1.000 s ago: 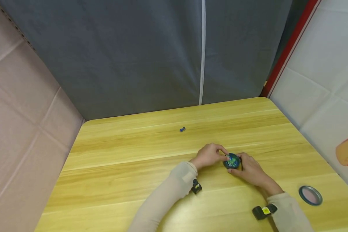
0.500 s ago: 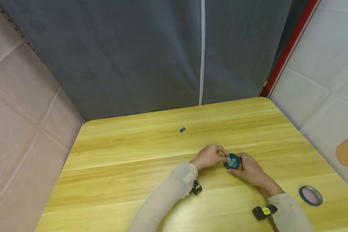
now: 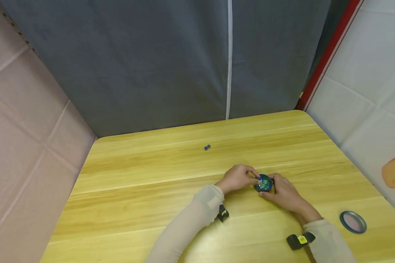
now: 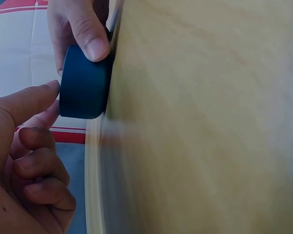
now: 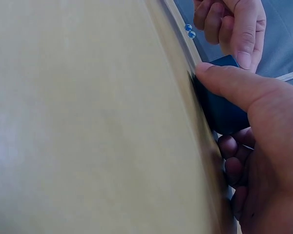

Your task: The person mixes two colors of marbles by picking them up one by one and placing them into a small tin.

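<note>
A round dark blue tin [image 3: 257,188] stands on the wooden table, its open top showing glossy blue-and-green contents. My right hand [image 3: 284,193] holds the tin by its side, thumb on the near wall and fingers on the far one. In the right wrist view, that thumb [image 5: 224,80] lies along the dark wall. From the left, my left hand [image 3: 237,177] reaches over with thumb and index finger at the tin's mouth; its other fingers [image 4: 44,165] are curled. I cannot tell whether those two fingertips pinch anything.
A round metal-rimmed lid [image 3: 353,222] lies near the table's right edge. Two small blue marbles [image 3: 207,147] sit together toward the back of the table [image 3: 135,175]. A grey curtain [image 3: 151,73] hangs behind, with pale cloth walls on both sides.
The contents at the tin's mouth look slightly shifted under the left fingertips. Both hands, the tin, the lid and the two marbles stay nearly where they were.
</note>
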Demonstrator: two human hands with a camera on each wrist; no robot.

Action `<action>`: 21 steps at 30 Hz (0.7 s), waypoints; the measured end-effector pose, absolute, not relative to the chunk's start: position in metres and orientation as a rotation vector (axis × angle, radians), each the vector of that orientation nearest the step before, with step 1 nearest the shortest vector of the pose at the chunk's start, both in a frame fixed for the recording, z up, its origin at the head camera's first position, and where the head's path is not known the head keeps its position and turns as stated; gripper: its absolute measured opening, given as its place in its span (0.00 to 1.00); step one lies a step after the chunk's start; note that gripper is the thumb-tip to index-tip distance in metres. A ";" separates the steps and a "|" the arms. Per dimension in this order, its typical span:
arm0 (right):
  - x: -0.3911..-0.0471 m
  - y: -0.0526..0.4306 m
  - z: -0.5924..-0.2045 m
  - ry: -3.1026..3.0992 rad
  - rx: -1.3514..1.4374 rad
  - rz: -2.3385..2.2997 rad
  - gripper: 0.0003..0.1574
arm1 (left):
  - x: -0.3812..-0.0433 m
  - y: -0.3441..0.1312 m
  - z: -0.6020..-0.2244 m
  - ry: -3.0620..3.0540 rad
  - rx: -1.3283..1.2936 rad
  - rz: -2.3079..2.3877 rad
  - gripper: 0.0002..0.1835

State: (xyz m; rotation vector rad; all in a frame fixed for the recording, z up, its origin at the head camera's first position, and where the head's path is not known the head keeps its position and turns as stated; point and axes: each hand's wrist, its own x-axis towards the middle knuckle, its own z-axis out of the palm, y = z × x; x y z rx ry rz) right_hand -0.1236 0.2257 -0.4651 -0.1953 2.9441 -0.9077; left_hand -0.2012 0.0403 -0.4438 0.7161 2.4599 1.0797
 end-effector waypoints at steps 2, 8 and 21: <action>-0.124 0.225 -0.465 2.946 -0.194 -0.909 0.42 | -0.201 0.039 -0.442 2.464 0.717 1.086 0.08; -0.123 0.225 -0.466 2.944 -0.182 -0.913 0.43 | -0.206 0.031 -0.439 2.477 0.709 1.109 0.10; -0.123 0.225 -0.465 2.955 -0.194 -0.905 0.43 | -0.223 0.011 -0.439 2.490 0.638 1.164 0.11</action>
